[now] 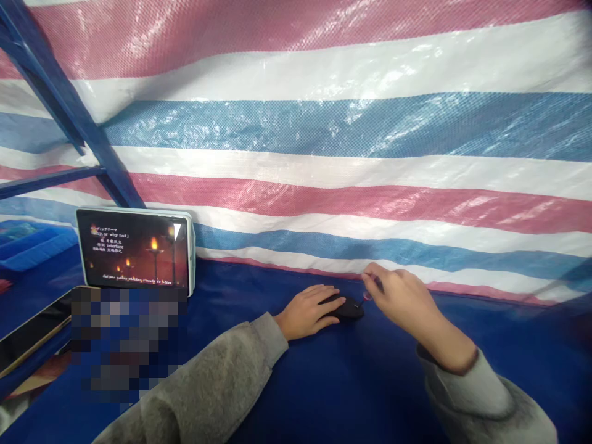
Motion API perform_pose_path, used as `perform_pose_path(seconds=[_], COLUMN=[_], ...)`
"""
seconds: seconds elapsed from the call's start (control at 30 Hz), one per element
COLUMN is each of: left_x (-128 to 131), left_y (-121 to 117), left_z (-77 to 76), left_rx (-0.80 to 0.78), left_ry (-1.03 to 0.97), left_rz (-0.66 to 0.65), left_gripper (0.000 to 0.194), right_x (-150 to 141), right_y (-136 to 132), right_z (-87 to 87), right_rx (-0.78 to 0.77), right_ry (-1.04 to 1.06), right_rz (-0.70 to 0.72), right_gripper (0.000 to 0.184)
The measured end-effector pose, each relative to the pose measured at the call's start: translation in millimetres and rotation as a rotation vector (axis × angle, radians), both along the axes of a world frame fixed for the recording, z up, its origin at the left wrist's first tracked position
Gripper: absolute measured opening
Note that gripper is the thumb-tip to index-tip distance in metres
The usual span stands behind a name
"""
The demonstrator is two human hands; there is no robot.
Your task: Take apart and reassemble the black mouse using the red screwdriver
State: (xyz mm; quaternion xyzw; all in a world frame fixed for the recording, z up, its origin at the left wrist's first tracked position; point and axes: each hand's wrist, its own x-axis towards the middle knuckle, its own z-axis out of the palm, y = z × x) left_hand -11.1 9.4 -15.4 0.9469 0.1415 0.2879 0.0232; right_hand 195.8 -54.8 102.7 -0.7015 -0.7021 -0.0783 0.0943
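My left hand [309,313] lies over a black computer mouse [349,306] on the blue tabletop, its fingers wrapped across the left part of it. Just to the right, my right hand [400,296] is closed in a pinch around a small screwdriver [367,296]. A bit of its pinkish handle shows below the fingers, and the thin dark shaft slants down to the mouse's right end. Most of the handle is hidden by my fingers. Whether the tip sits in a screw is too small to tell.
A tablet [134,250] in a pale case stands at the left, playing a video. A dark phone-like slab [37,327] lies in front of it, beside a blurred-out patch. A blue tray [37,243] is at the far left. Striped plastic sheeting [351,129] hangs behind the table.
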Motion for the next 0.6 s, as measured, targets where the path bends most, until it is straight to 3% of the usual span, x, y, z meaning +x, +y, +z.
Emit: perform_pose_path(seconds=[0.17, 0.33, 0.6], left_x=[-0.1, -0.3, -0.1], left_y=[0.3, 0.8, 0.7], left_z=[0.2, -0.1, -1.0], left_rx=[0.011, -0.001, 0.000], left_ry=[-0.004, 0.003, -0.001], left_rz=[-0.002, 0.001, -0.001], left_gripper=[0.046, 0.046, 0.046], right_x=[-1.8, -6.7, -3.4], right_y=[-1.5, -5.0, -1.3], right_z=[2.8, 11.0, 3.8], right_rx=[-0.021, -0.070, -0.054], right_ry=[0.015, 0.049, 0.014], right_rz=[-0.012, 0.008, -0.022], right_gripper=[0.044, 0.019, 0.030])
